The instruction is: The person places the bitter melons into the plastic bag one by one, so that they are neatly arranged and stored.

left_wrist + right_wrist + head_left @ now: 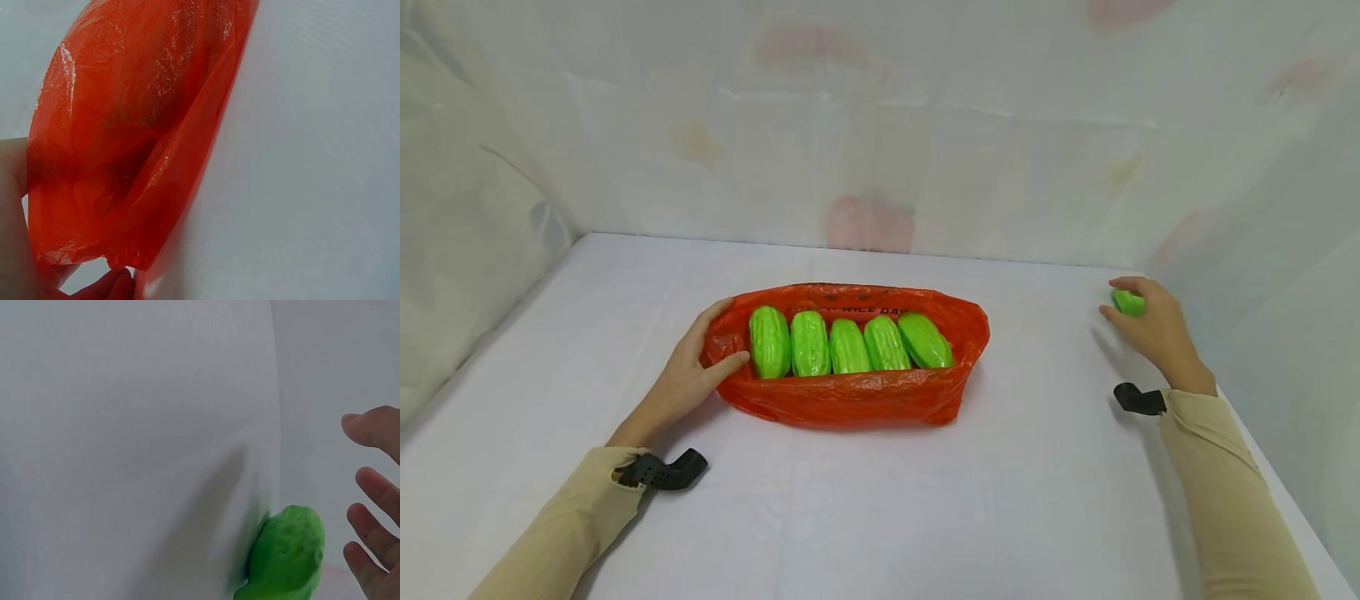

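A red plastic bag [850, 404] lies with its mouth spread wide, and several green ridged gourds [810, 343], like bitter melons, sit side by side in it. My left hand [688, 367] grips the bag's left end, thumb over the near rim and fingers around the outside. In the left wrist view the red film [125, 125] hides most of those fingers. Far to the right, my right hand [1153, 329] hovers by one more green gourd [1127, 302], partly covered by the hand. The right wrist view has its fingers [375, 487] spread, with a gap to that lumpy gourd [287, 550].
A white-covered table [880, 517] carries everything. Pale patterned sheeting [962, 167] rises as a wall behind it and along both sides. The lone gourd lies near the table's far right corner, close to the right wall. Black wrist mounts [662, 471] sit on both sleeves.
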`<state>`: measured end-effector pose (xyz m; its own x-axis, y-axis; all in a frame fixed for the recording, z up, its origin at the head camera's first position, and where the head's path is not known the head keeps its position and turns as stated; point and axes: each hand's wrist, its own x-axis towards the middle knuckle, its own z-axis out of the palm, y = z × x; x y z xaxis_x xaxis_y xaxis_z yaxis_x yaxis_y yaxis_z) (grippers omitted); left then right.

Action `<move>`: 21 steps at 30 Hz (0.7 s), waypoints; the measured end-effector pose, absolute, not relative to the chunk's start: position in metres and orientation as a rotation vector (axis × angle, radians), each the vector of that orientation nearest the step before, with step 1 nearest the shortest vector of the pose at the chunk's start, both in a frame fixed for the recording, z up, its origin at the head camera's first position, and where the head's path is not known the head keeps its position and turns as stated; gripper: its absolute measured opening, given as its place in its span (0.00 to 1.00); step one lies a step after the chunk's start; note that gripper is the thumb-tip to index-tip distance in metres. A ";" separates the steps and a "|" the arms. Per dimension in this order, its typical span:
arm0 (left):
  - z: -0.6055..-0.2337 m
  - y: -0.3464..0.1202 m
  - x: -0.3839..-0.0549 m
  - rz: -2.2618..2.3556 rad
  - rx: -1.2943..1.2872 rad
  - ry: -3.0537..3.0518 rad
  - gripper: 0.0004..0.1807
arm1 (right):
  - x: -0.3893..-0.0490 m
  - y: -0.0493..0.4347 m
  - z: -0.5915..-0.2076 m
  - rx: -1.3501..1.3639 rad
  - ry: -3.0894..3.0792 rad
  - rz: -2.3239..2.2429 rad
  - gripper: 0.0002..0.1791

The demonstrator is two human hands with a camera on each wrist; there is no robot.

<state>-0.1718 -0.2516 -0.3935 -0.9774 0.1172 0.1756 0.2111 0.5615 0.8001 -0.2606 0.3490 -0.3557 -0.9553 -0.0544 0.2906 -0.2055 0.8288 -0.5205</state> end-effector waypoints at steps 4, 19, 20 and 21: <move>-0.393 -0.251 -0.172 -1.400 -0.282 -2.682 0.43 | -0.262 0.355 -0.360 0.178 -2.711 0.807 0.23; -0.394 -0.252 -0.172 -1.406 -0.292 -2.672 0.43 | -0.261 0.369 -0.362 0.061 -2.753 0.837 0.27; -0.395 -0.252 -0.173 -1.405 -0.293 -2.671 0.43 | -0.261 0.370 -0.363 0.059 -2.756 0.831 0.27; -0.395 -0.252 -0.173 -1.404 -0.295 -2.671 0.43 | -0.261 0.370 -0.363 0.060 -2.758 0.829 0.27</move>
